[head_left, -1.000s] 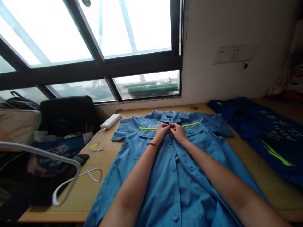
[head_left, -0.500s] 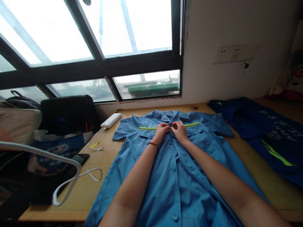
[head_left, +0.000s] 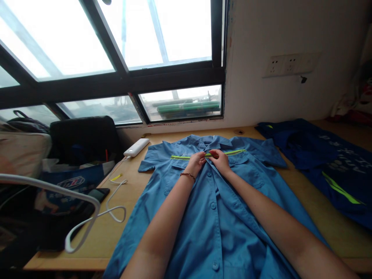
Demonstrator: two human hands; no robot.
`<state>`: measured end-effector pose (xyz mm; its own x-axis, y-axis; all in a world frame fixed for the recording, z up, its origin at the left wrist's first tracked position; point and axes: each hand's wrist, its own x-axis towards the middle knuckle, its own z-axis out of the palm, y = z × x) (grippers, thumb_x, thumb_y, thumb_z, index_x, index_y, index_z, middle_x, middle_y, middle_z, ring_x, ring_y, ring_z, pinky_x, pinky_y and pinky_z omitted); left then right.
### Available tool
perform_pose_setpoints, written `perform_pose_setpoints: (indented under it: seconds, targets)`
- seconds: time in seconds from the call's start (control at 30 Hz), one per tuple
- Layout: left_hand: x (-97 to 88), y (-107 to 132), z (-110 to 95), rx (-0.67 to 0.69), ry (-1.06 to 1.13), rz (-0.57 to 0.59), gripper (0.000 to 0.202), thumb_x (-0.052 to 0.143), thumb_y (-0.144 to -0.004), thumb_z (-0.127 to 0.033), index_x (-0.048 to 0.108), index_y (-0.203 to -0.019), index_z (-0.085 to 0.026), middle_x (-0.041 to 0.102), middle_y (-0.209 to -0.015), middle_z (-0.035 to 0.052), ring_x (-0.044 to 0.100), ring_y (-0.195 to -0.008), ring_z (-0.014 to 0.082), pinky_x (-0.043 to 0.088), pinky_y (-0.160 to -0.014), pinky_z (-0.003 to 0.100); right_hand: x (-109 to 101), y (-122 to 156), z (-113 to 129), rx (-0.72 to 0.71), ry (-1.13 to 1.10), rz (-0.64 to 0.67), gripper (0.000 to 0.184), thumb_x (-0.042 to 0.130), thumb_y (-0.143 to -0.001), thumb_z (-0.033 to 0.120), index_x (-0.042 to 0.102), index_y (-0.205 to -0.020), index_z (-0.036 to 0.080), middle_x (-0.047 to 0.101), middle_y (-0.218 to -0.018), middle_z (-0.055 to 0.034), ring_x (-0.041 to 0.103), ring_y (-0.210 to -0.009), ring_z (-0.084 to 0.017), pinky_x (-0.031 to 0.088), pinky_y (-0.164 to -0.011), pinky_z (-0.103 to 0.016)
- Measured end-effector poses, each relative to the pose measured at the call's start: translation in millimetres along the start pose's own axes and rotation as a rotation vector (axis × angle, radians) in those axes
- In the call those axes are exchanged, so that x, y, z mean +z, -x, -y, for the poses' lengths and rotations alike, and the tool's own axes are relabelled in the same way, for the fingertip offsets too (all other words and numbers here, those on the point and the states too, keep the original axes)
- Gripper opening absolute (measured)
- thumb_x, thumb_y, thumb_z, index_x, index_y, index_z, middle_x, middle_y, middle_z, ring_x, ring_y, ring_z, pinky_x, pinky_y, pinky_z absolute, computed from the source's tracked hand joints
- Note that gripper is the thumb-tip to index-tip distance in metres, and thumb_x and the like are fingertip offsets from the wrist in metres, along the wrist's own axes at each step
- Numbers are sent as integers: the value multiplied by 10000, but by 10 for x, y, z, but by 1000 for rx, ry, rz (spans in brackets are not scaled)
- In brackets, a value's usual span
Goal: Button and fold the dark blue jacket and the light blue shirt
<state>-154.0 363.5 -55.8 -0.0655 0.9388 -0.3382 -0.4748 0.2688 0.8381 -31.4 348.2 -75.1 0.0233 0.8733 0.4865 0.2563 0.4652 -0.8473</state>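
Fingers of the left hand (head_left: 196, 162) and right hand (head_left: 220, 161) pinch the upper front of the blue shirt (head_left: 197, 236), spread beneath them. Step judged: fastening. Next move likely calls for aligning edges at the exposed button (head_left: 209, 174) just this side of the fingers.

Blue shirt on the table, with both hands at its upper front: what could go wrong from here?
The front edges of the blue shirt lie apart below the left hand and right hand, with buttons exposed, so the edges might get matched unevenly. The bracelet on the left wrist is over the cloth and could snag. The white cable loops beside the shirt; a sideways tug might disturb it.
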Motion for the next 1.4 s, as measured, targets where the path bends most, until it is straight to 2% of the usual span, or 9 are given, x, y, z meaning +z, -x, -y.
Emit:
perform_pose_setpoints:
  seconds: [0.2, 0.47, 0.6, 0.7, 0.8, 0.9, 1.13, 1.27, 1.4]
  targets:
    - [-20, 78, 25, 134, -18, 61, 286, 625, -586, -17, 513, -818, -143, 562, -653, -7, 569, -572, 90, 457, -557, 192, -5, 2, -14, -95, 147, 39, 357, 520, -684, 149, 614, -1027, 188, 573, -934, -49, 549, -853, -161, 446, -794, -288]
    - [-64, 99, 47, 298, -88, 241, 334, 644, -560, -79, 522, -861, -152, 536, -648, -36, 555, -583, 81, 439, -547, 177, 2, -42, -131, -13, 335, 146, 450, 566, -662, 205, 581, -1111, 176, 532, -907, -66, 507, -859, -196, 403, -841, -348]
    - [-63, 50, 61, 327, -298, 120, 205, 602, -626, -170, 546, -820, -134, 567, -647, 4, 562, -563, 103, 453, -536, 212, -27, -69, -89, 55, 155, 162, 395, 546, -656, 178, 605, -1046, 173, 558, -929, -51, 534, -830, -165, 425, -805, -307]
    - [-62, -27, 89, 387, -456, 7, 106, 553, -671, -214, 540, -737, -131, 556, -588, 4, 556, -524, 113, 465, -542, 244, -61, -53, -12, 90, 55, 70, 322, 444, -703, 140, 616, -975, 156, 586, -903, -50, 553, -791, -140, 441, -746, -265]
    - [-67, -124, 121, 450, -542, -66, 48, 538, -664, -190, 532, -669, -142, 537, -537, -7, 545, -498, 122, 455, -546, 258, -89, 42, 100, 45, 207, 33, 226, 444, -745, 206, 622, -872, 152, 596, -835, -51, 545, -725, -136, 434, -696, -250]
    - [-69, -208, 129, 530, -651, -127, 29, 541, -647, -167, 544, -624, -151, 520, -500, -15, 523, -478, 124, 431, -557, 259, -103, 218, 222, -18, 464, 168, 169, 528, -717, 280, 619, -785, 156, 591, -767, -50, 531, -718, -153, 409, -684, -252]
    - [-54, -306, -1, 609, -798, -157, 51, 540, -668, -153, 560, -621, -155, 517, -495, -15, 535, -555, 147, 409, -653, 278, -156, 659, 479, 118, 669, 293, 268, 513, -687, 212, 619, -932, 188, 632, -782, -48, 563, -706, -169, 372, -616, -241]
    - [-26, -263, -55, 580, -810, -115, 53, 539, -675, -114, 557, -653, -159, 507, -486, -25, 526, -539, 135, 409, -649, 264, -221, 717, 512, 211, 571, 252, 304, 531, -649, 225, 634, -934, 201, 649, -752, -38, 574, -684, -187, 371, -589, -250]
    - [-56, -38, -61, 515, -798, -14, 185, 567, -639, -48, 564, -790, -154, 562, -559, -11, 537, -532, 131, 425, -608, 252, -336, 572, 393, 342, 96, 343, 260, 502, -601, 189, 682, -790, 198, 658, -696, -7, 580, -671, -183, 412, -618, -257]
